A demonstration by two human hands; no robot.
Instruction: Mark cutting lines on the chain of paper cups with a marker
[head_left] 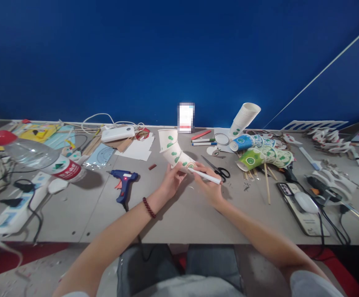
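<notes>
A bent chain of white paper cups [173, 150] with green leaf prints stands in the middle of the table. Around its lower end my left hand [172, 180] is closed, a dark red bead bracelet on the wrist. My right hand [209, 187] grips a white marker pen [208, 176], whose tip end lies against the round printed mark on the lowest cup. The fingers of my right hand also seem to touch that cup. Black-handled scissors [221, 172] lie just right of my right hand.
To the left are a blue glue gun [125, 181], a plastic bottle [43, 159] and a power strip [21, 206]. Markers [204, 142], a tilted cup stack [244, 117], green cups [264, 158] and blue cups [250, 142] stand behind. A phone [303, 210] and cables lie right.
</notes>
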